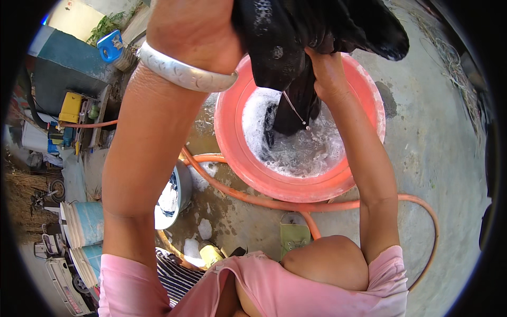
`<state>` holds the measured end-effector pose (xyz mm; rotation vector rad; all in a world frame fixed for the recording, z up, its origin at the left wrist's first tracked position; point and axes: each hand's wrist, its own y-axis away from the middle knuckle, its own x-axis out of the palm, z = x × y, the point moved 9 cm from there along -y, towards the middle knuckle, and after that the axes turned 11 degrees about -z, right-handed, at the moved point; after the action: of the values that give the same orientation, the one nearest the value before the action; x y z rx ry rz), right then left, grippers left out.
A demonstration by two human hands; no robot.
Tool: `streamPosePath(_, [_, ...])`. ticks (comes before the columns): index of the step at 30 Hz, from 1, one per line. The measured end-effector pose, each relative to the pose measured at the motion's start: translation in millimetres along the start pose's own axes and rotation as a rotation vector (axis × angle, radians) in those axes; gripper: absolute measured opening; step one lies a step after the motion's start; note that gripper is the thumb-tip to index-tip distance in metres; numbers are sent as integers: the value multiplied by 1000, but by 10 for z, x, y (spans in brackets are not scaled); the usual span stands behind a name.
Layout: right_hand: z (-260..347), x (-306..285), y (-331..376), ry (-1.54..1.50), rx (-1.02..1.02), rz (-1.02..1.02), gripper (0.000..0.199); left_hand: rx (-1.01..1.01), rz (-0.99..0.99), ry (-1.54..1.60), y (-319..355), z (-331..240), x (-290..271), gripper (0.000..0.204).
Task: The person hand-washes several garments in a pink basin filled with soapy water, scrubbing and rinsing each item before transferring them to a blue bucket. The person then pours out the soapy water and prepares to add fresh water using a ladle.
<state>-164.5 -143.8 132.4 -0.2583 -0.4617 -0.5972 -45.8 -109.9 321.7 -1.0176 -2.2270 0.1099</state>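
Observation:
A wet black garment is lifted high over a round pink basin, and its lower end hangs into soapy water. My left hand, above a silver bangle, holds the garment up at the top edge of the head view; its fingertips are cut off there. Lower down and to the right, my right hand is closed on the same cloth, its fingers partly hidden behind the folds. A thin drawstring with small bright tips dangles from the garment over the foam.
An orange hose curls over the wet concrete in front of the basin. At its left stands a grey bucket with cloth inside. Stacked pale blue buckets, a blue jug and a yellow container line the left side.

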Motion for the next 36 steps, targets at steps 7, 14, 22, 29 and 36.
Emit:
streamPosePath(7, [1652, 655, 341, -472, -63, 521, 22, -60, -353, 9, 27, -312, -882, 35])
streamPosePath(14, [2251, 1110, 779, -423, -208, 686, 17, -142, -246, 108, 135, 195, -661, 48])
streamPosePath(22, [672, -51, 147, 43, 262, 271, 12, -555, -659, -362, 770, 1096, -1939, 34])
streamPosePath(29, [-1190, -1474, -457, 1286, 54, 147, 70, -545, -1013, -566, 1011, 1953, -3022, 51])
streamPosePath(36, [-1965, -1019, 390, 1999, -253, 882, 60, -547, -266, -2005, 1053, 2783, -2760, 77])
